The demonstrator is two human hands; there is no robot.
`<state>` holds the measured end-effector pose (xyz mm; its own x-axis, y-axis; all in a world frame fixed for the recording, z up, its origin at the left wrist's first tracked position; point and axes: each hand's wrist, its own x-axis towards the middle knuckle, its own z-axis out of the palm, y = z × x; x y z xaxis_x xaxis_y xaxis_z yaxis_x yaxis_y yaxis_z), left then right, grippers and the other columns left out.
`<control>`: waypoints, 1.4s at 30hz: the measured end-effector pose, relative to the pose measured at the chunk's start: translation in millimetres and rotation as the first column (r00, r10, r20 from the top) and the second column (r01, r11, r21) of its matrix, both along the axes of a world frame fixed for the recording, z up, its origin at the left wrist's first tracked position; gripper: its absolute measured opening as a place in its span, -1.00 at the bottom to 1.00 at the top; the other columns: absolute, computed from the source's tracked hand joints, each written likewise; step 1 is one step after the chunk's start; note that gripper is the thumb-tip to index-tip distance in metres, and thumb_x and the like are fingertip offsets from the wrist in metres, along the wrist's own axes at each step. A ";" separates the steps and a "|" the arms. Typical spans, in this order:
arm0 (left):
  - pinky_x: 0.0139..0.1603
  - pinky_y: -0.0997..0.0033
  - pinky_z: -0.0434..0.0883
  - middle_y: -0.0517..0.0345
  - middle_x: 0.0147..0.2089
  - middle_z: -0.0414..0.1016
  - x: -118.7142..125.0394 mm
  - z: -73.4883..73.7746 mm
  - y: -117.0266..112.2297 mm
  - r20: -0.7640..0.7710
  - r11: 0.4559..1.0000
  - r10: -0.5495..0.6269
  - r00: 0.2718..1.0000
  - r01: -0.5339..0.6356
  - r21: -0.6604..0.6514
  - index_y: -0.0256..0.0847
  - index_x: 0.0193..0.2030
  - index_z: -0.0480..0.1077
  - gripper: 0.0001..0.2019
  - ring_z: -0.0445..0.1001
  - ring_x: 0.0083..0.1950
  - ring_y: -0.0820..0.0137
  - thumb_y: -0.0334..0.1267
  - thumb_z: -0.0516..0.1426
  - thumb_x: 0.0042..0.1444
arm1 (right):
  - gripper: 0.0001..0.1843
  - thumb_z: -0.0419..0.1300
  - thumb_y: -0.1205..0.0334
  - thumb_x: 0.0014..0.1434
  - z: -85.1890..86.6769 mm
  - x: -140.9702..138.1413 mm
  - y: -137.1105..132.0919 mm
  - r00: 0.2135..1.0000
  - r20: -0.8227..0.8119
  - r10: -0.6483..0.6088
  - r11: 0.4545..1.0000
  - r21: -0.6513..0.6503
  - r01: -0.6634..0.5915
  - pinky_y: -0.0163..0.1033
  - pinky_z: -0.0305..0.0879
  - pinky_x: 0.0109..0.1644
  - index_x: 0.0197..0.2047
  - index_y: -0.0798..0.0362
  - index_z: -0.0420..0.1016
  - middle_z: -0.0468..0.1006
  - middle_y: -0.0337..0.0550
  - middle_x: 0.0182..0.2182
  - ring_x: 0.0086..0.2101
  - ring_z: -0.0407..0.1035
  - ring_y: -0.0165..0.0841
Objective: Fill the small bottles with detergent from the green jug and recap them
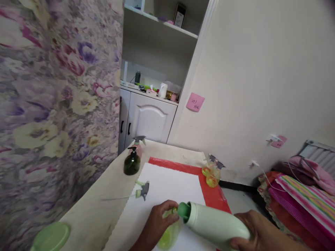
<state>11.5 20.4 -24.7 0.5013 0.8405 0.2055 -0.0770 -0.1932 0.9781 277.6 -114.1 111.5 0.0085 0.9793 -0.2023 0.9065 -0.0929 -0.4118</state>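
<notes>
while right grip point(252, 230) wraps green bottle point(216, 223), left grip point(158, 221) clasps yellow bottle point(169, 237), with open, red-edged paper point(174, 184) beyond

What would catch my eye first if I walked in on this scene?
Probably the large pale green bottle, tipped in the right hand with its mouth close to the see-through bottle of yellow-green liquid in the left hand. After that, likely the big flowered pattern filling much of the view's left side, and the bright red sheet showing past the white sheet on the table.
</notes>
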 end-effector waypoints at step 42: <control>-0.01 0.29 0.36 0.16 -0.25 0.63 -0.4 3.9 -3.1 -0.034 0.999 0.011 0.999 -0.013 -0.034 -0.16 -0.26 0.55 -0.82 0.52 -0.11 0.20 -0.26 0.22 -0.05 | -0.69 0.24 -0.12 -0.03 27.6 -17.6 1.5 0.950 0.311 0.030 0.999 0.021 -0.039 -0.31 0.04 -0.50 -0.39 -0.06 0.56 0.66 -0.21 -0.50 -0.51 0.48 -0.30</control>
<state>11.1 17.3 -20.9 0.4972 0.8528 0.1596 -0.0419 -0.1601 0.9862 260.0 -112.6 139.1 0.0329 0.9850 -0.1693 0.9924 -0.0522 -0.1113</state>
